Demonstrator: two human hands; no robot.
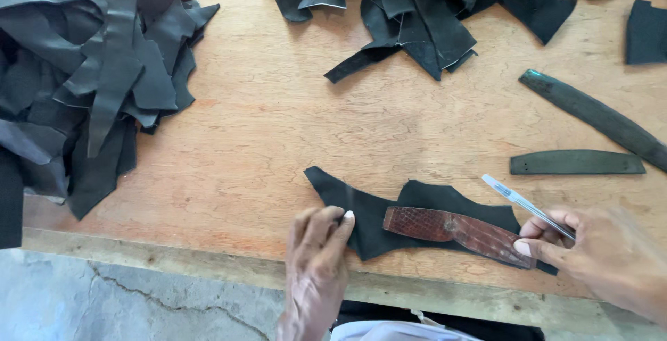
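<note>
black leather piece, irregular in outline, lies flat near the front edge of the wooden surface. on it rests a reddish-brown curved template with a textured face, running from the middle of the piece toward its right end. left hand presses the leather's left part with fingertips held together, gripping nothing. right hand is closed on a slim pen, pinched between thumb and fingers, while its thumb tip touches the right end of the template. two dark, narrow curved strips lie on the surface just beyond the right hand, one short and level, the other longer and slanted. heaps of black leather offcuts occupy the left side and the far edge of the surface. cracked grey floor shows below the surface's edge.
</note>
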